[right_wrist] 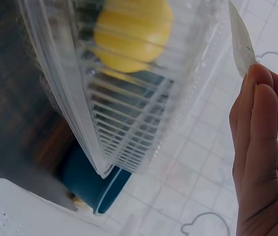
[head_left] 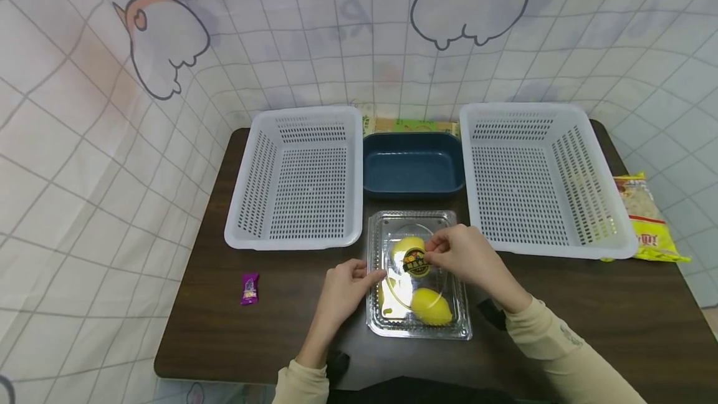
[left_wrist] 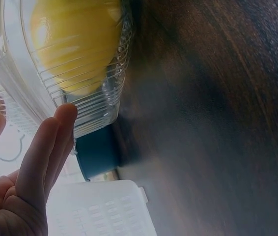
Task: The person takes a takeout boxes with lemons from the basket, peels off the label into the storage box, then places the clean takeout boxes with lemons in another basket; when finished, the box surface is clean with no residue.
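Head view: at lower centre, the clear container (head_left: 421, 332) looks closed over yellow fruit (head_left: 430, 306), long axis running up the frame; the right hand (head_left: 470, 259) pinches a round sticker (head_left: 416, 263), print upward.

Left wrist view: the left hand (left_wrist: 33, 172) touches the container's side, fingers extended.

Right wrist view: the sticker is apart from the container, seemingly not yet attached.

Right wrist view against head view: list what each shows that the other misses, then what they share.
Only the right wrist view shows the pale underside of the pinched sticker.

Only the head view shows the left hand, the purple packet, the yellow bag and the dark printed face of the sticker.

Both show the right hand, the clear box, yellow fruit, the blue dish and a white basket.
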`<action>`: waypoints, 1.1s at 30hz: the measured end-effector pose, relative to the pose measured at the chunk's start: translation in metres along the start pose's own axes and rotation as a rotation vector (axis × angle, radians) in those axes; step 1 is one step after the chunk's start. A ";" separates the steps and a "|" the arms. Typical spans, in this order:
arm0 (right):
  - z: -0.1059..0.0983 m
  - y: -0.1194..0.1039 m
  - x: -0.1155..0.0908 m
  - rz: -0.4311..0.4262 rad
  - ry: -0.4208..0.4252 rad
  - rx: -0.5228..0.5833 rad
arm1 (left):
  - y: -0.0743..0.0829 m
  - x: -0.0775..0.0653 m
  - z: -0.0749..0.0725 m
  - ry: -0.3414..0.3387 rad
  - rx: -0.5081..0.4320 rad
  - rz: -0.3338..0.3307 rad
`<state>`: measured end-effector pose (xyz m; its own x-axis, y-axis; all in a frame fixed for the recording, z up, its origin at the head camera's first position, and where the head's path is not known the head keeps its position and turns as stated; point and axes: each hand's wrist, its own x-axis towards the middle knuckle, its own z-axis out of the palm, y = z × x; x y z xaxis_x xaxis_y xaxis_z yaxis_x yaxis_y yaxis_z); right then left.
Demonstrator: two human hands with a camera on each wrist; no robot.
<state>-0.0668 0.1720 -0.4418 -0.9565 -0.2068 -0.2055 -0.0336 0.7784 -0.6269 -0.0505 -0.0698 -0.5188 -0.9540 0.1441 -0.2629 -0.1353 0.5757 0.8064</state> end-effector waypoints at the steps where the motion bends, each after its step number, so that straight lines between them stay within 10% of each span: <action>1: -0.001 0.000 0.000 -0.004 0.004 -0.007 | 0.000 0.000 0.000 0.000 -0.004 -0.001; 33: -0.084 -0.027 0.029 -0.094 0.137 -0.146 | 0.006 -0.004 -0.001 0.015 0.050 0.033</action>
<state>-0.1179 0.1945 -0.3681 -0.9774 -0.2074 -0.0411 -0.1562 0.8393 -0.5208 -0.0477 -0.0680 -0.5127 -0.9618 0.1514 -0.2282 -0.0906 0.6103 0.7869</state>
